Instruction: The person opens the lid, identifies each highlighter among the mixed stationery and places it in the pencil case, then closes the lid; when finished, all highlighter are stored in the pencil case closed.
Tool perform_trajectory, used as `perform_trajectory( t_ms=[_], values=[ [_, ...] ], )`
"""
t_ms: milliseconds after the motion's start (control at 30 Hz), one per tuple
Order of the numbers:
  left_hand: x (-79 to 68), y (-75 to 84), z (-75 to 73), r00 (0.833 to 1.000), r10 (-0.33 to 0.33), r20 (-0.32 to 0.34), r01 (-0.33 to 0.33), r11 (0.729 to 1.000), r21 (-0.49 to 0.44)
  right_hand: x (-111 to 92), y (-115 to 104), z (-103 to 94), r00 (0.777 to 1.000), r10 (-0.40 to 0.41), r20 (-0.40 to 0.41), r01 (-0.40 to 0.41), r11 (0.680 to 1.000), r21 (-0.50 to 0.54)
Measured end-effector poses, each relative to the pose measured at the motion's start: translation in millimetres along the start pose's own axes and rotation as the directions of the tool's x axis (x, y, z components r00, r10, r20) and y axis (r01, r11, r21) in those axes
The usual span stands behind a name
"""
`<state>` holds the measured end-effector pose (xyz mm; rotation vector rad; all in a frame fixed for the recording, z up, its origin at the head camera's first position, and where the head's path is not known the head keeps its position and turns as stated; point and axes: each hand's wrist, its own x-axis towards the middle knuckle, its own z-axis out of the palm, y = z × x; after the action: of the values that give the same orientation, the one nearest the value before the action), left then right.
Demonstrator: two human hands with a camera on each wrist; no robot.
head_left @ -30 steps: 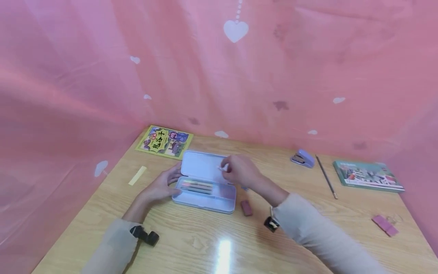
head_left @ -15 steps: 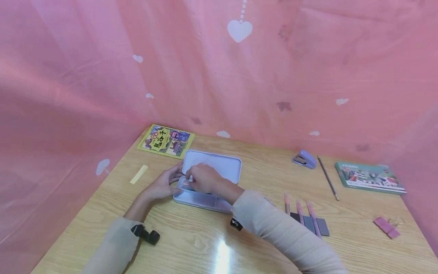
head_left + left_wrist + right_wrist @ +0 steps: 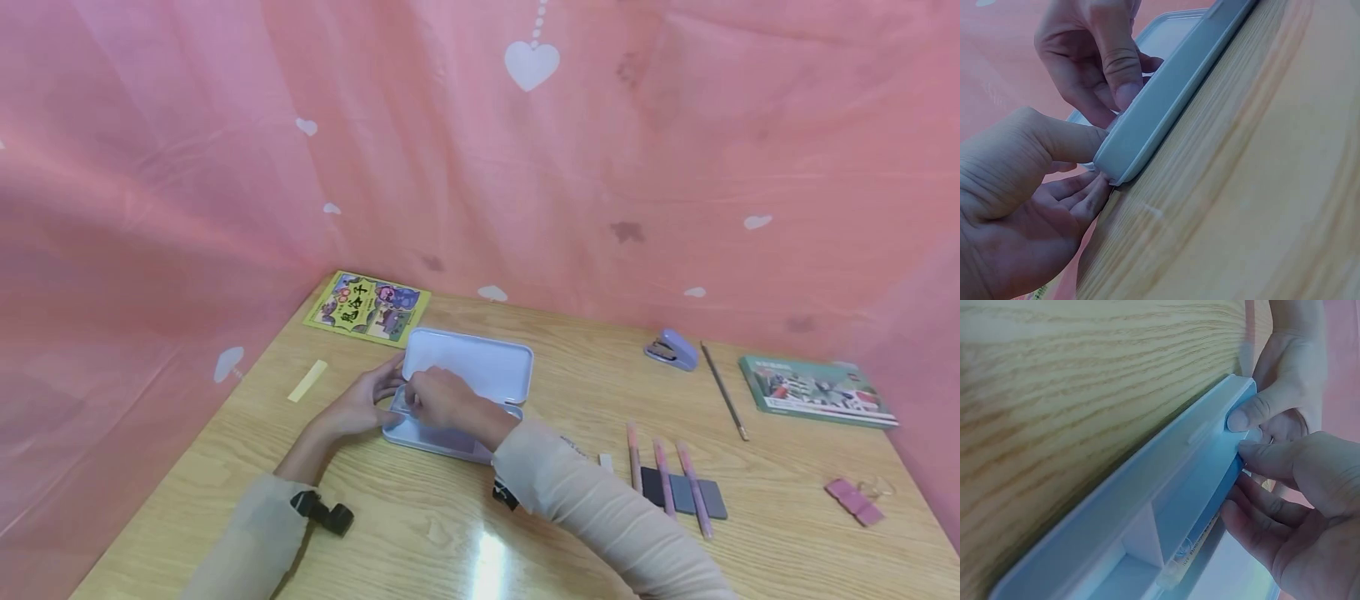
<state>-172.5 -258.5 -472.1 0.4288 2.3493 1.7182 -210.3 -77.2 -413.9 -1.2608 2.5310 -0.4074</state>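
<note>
A pale blue pencil case (image 3: 480, 358) lies on the wooden table, its lid folded back. My left hand (image 3: 356, 408) holds the case's left end, its thumb at the rim and fingers behind, as the left wrist view shows. Inside that end, my right hand (image 3: 442, 398) reaches down with bent fingers, the thumb against the long divider in the right wrist view. A clear-barrelled pen (image 3: 1191, 556) lies in the rear compartment beside these fingers. The front compartment has a short cross wall (image 3: 1144, 534). I cannot tell whether the right fingertips hold anything.
Behind lies a yellow comic-style book (image 3: 367, 308), with a pale yellow strip (image 3: 307, 381) to the left. Rightward are a purple stapler (image 3: 671, 350), pencil (image 3: 725, 392), green box (image 3: 817, 390), pink clip (image 3: 855, 502), and pink pens (image 3: 696, 492) across dark grey pieces (image 3: 716, 500).
My right hand has moved left from over the lid into the case's left end. The small whitish thing in its fingers is out of sight. The left hand keeps its hold.
</note>
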Motion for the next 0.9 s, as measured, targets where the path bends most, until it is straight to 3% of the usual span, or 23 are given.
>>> perform_trajectory(
  t_ms=[233,400,600,900],
  values=[
    [4.0,0.4,2.4,1.000,-0.001,0.003,0.000,1.000,0.016,-5,5,-4.7,0.999,0.033,-0.016,-0.032,0.999,0.013],
    [4.8,0.9,5.0,0.999,-0.041,-0.010,0.042,0.999,0.026,-28,11,-29.7,0.995,0.055,-0.089,-0.051,0.997,0.050],
    [2.8,2.8,7.1,0.997,-0.061,-0.040,0.063,0.996,0.060,-90,36,-67.0,0.971,0.085,-0.223,-0.086,0.996,0.007],
    [-4.9,21.0,8.2,0.999,-0.029,-0.036,0.031,0.998,0.060,-195,101,-85.3,0.901,0.282,-0.331,-0.304,0.953,-0.017]
  ],
)
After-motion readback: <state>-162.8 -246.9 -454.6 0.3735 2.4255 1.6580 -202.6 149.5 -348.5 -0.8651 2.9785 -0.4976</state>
